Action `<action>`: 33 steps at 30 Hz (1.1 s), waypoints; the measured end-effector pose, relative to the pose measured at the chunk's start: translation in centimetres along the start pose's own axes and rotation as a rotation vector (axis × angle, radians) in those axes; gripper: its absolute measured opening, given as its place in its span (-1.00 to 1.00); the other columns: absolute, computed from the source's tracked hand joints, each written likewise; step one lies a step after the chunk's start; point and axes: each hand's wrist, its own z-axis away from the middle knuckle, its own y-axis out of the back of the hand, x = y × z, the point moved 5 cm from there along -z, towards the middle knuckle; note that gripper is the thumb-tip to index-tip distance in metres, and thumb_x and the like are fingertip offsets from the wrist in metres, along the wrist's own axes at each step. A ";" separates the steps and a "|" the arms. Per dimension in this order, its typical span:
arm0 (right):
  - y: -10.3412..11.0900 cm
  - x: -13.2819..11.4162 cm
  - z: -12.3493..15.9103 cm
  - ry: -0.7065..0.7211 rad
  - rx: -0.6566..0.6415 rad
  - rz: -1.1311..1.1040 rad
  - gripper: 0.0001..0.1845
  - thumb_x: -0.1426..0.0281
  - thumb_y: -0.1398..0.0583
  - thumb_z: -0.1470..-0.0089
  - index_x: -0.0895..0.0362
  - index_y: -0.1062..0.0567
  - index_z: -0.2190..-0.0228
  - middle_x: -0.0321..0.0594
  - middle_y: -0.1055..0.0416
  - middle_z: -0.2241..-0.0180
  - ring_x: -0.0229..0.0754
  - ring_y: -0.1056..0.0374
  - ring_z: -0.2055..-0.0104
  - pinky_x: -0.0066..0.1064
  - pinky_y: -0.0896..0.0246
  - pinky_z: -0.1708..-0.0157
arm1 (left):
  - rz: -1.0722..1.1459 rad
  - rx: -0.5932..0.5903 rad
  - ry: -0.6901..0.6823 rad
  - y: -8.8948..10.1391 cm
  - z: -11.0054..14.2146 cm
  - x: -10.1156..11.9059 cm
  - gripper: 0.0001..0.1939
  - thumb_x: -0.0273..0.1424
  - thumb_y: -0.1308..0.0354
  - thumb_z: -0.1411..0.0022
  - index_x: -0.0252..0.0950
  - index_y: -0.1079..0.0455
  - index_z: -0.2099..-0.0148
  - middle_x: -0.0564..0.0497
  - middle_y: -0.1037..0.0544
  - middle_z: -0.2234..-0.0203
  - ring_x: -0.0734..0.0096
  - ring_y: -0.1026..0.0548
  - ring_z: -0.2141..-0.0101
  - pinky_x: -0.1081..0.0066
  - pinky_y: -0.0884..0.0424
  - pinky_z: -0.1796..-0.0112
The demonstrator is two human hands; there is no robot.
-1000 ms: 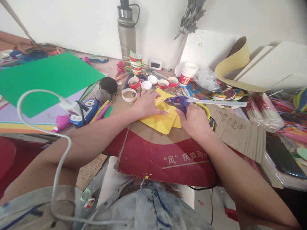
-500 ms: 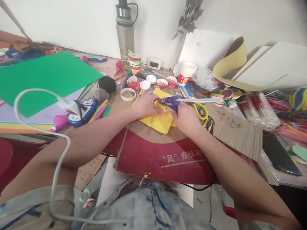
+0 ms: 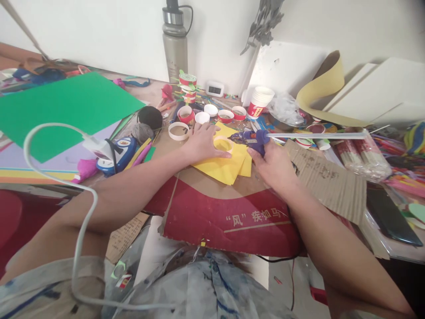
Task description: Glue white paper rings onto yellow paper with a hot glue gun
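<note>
My right hand (image 3: 277, 164) is closed round the handle of a blue hot glue gun (image 3: 254, 139). A long whitish glue stick (image 3: 315, 135) juts from its rear, and its nozzle points left at a paper ring (image 3: 223, 138). That ring stands on overlapping yellow paper sheets (image 3: 226, 170). My left hand (image 3: 203, 144) curves about the ring's left side, thumb along the near edge and fingers at the far side, steadying it. How firmly the fingers press is hard to see. Just left of these fingers lies a white cut cup ring (image 3: 178, 131).
Red-and-white cup rings (image 3: 226, 116), stacked paper cups (image 3: 260, 102) and a tall bottle (image 3: 175, 48) stand at the back. Corrugated cardboard strips (image 3: 328, 177) and a phone (image 3: 393, 215) lie right. A white cable (image 3: 88, 217) hangs across my left arm.
My right hand has drawn the glue gun to the right, away from the ring. My left fingers have spread a little and stay about the ring.
</note>
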 end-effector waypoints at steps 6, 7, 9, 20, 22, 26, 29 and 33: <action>0.8 0.9 0.1 -0.013 0.037 -0.077 -0.52 0.19 -0.11 -0.33 0.19 -0.51 -0.14 0.18 -0.64 0.06 0.29 -0.56 0.02 0.02 -0.42 0.08 | 0.077 -0.104 -0.163 -0.2 -0.4 -0.6 -0.05 -0.03 -0.38 -0.19 -0.16 -0.20 -0.53 -0.12 -0.52 -0.28 -0.22 -0.29 -0.35 -0.07 -0.19 -0.35; 0.9 0.9 0.1 -0.009 0.048 -0.081 -0.53 0.19 -0.12 -0.33 0.17 -0.51 -0.12 0.17 -0.64 0.05 0.29 -0.56 0.02 0.02 -0.43 0.07 | 0.074 -0.078 -0.154 -0.1 -0.4 -0.6 -0.06 -0.03 -0.39 -0.18 -0.17 -0.24 -0.51 -0.12 -0.54 -0.25 -0.22 -0.31 -0.33 -0.08 -0.19 -0.34; 1.1 0.9 0.1 0.002 0.070 -0.073 -0.55 0.20 -0.13 -0.32 0.15 -0.53 -0.10 0.15 -0.64 0.06 0.28 -0.56 0.02 0.03 -0.43 0.06 | 0.052 0.009 -0.109 0.1 -0.3 -0.5 -0.07 -0.01 -0.45 -0.12 -0.18 -0.30 -0.45 -0.14 -0.56 -0.20 -0.25 -0.32 -0.31 -0.11 -0.20 -0.33; 1.3 0.6 0.2 -0.022 0.024 -0.082 -0.53 0.18 -0.09 -0.35 0.19 -0.52 -0.10 0.20 -0.61 0.00 0.30 -0.53 -0.06 0.02 -0.40 -0.01 | 0.018 0.014 -0.160 0.7 -0.8 -0.9 -0.01 0.05 -0.51 -0.04 -0.18 -0.34 -0.43 -0.17 -0.50 -0.29 -0.23 -0.28 -0.35 -0.08 -0.12 -0.37; 1.5 0.5 0.2 -0.029 0.011 -0.071 -0.53 0.20 -0.08 -0.35 0.19 -0.51 -0.11 0.21 -0.61 0.00 0.30 -0.52 -0.07 0.01 -0.40 -0.02 | 0.040 -0.042 -0.191 0.8 -1.0 -1.4 -0.06 0.03 -0.46 -0.08 -0.12 -0.34 -0.44 -0.13 -0.47 -0.35 -0.21 -0.24 -0.39 -0.06 -0.11 -0.37; 1.7 0.5 0.1 -0.031 0.021 -0.032 -0.52 0.20 -0.09 -0.35 0.18 -0.52 -0.14 0.18 -0.63 0.04 0.31 -0.51 -0.04 0.02 -0.39 0.02 | 0.080 -0.093 -0.200 0.6 -0.7 -1.4 -0.22 0.03 -0.39 -0.13 -0.10 -0.43 -0.35 -0.08 -0.54 -0.29 -0.15 -0.29 -0.36 -0.05 -0.12 -0.36; 1.8 0.4 0.1 -0.035 0.039 -0.018 -0.51 0.21 -0.10 -0.34 0.20 -0.51 -0.16 0.18 -0.63 0.05 0.31 -0.52 -0.01 0.02 -0.39 0.03 | 0.054 -0.029 -0.128 0.5 -0.3 -0.7 -0.23 0.04 -0.42 -0.10 -0.15 -0.46 -0.30 -0.11 -0.58 -0.20 -0.18 -0.34 -0.28 -0.06 -0.18 -0.30; 1.7 0.2 0.1 -0.041 0.002 -0.029 -0.50 0.21 -0.09 -0.34 0.23 -0.50 -0.15 0.23 -0.61 0.00 0.32 -0.52 -0.05 0.01 -0.38 -0.01 | -0.017 0.006 -0.042 0.4 0.0 -0.1 -0.07 0.10 -0.53 0.04 -0.15 -0.45 -0.31 -0.19 -0.54 -0.18 -0.27 -0.32 -0.24 -0.08 -0.23 -0.25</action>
